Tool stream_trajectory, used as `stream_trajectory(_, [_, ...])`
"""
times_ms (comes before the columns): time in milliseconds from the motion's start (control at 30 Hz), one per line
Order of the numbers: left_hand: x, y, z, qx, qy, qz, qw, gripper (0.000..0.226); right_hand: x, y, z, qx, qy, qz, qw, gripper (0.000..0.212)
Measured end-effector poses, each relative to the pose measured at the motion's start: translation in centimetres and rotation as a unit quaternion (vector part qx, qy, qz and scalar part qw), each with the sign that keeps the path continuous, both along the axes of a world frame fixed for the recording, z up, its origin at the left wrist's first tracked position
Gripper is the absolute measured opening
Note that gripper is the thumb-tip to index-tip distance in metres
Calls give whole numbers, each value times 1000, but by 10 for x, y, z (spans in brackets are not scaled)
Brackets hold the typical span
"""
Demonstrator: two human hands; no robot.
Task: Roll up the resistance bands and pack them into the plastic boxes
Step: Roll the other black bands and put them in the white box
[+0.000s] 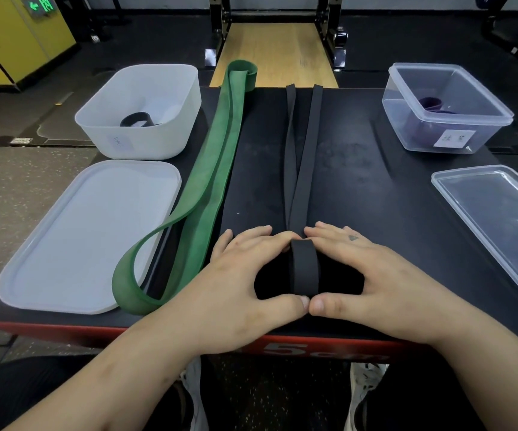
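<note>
Near edge of the table (pixel 376 188): my left grip (pixel 245 275) and right grip (pixel 360 269) both curl round the rolled end of the black band (pixel 304 269), thumbs meeting behind it. The rubber looks soft and springy; I judge it unwinds if freed, so I pinch the roll's sides. Its tail runs away from me. Green band (pixel 217 169) lies left, unrolled. White box (pixel 139 141) far left, clear box (pixel 422 135) far right.
</note>
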State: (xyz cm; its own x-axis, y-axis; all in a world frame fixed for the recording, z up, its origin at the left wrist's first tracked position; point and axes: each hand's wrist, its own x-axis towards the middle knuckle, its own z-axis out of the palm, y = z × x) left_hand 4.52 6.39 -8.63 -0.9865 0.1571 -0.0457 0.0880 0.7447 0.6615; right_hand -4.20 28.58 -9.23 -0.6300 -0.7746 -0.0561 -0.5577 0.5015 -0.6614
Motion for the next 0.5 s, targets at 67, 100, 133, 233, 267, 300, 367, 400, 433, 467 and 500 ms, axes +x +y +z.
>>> stream_trajectory(67, [0, 0, 0, -3, 1, 2, 1000, 80, -1, -1, 1, 14, 2, 11, 1000, 76])
stream_trajectory(100, [0, 0, 0, -4, 1, 1, 1000, 80, -1, -1, 2, 22, 2, 13, 1000, 82])
stream_trajectory(133, [0, 0, -1, -4, -1, 0, 1000, 79, -2, -1, 3, 30, 3, 13, 999, 86])
stream_trajectory(233, [1, 0, -1, -2, -3, -2, 1000, 80, -3, 0, 3, 40, -4, 5, 999, 94])
stream_trajectory(267, [2, -1, -1, 2, -3, -1, 1000, 81, -3, 0, 3, 38, -9, 1, 999, 96])
stream_trajectory(300, [2, -1, 0, 11, -3, 2, 1000, 83, -3, 0, 3, 32, -12, -4, 999, 97])
stream_trajectory(367, [4, 1, 2, 32, -5, 17, 999, 89, -3, 0, 1, 18, -17, -12, 1000, 97])
stream_trajectory(400, [4, 2, 2, 38, 1, 23, 999, 90, -3, -1, 0, 14, -18, -16, 1000, 97])
stream_trajectory(433, [4, 3, 1, 40, 13, 27, 999, 89, -3, -1, -1, 12, -18, -18, 1000, 96])
stream_trajectory(467, [3, 4, 0, 39, 26, 30, 998, 87, -3, -1, -1, 10, -17, -19, 1000, 95])
stream_trajectory(500, [3, 4, 0, 37, 36, 34, 998, 84, -2, -1, 0, 8, -17, -19, 1000, 90])
